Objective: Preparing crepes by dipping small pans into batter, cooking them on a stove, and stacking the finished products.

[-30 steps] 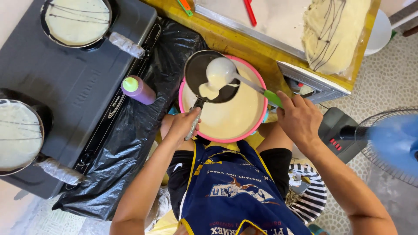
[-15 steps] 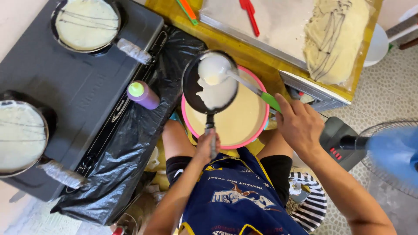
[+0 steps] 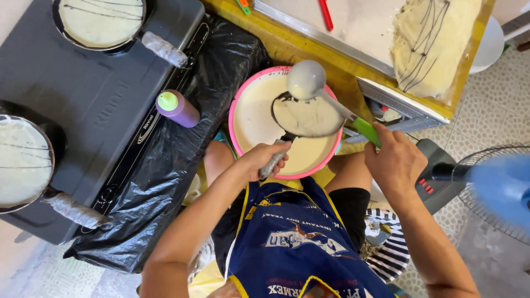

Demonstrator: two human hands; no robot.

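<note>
**Kid:** Pan [image 3: 306,117] — where is it?

**Helper:** It hangs over the pink bowl [image 3: 243,99], which is full of pale batter. The bowl sits in front of the person's knees, next to the black stove [image 3: 83,94].

**Kid:** Who holds it?

**Helper:** The left hand [image 3: 265,157] is closed tight around the pan's wrapped handle. The right hand [image 3: 395,163] is closed around the green handle of a grey ladle [image 3: 306,80]. The ladle's cup is at the far edge of the pan, just above it. I cannot tell if it touches.

**Kid:** Is there batter in the pan?

**Helper:** Yes. A thin pale coat covers most of the pan. A dark bit shows at the left edge.

**Kid:** So what part is this?

**Helper:** I think it is the coating part. The batter looks poured, and the pan is held over the bowl so drips fall back in.

**Kid:** What does the next move need?

**Helper:** My guess is a steady wrist. The pan has to stay flat on its way to the stove, or the thin coat slides to one side.

**Kid:** What else is there?

**Helper:** Two more pans already sit on the stove, one at the top [image 3: 99,22] and one at the left [image 3: 22,163], both with pale rounds inside. A purple bottle with a green cap [image 3: 176,107] lies on the black plastic sheet [image 3: 165,182]. A blue fan [image 3: 497,190] is at the right.
</note>
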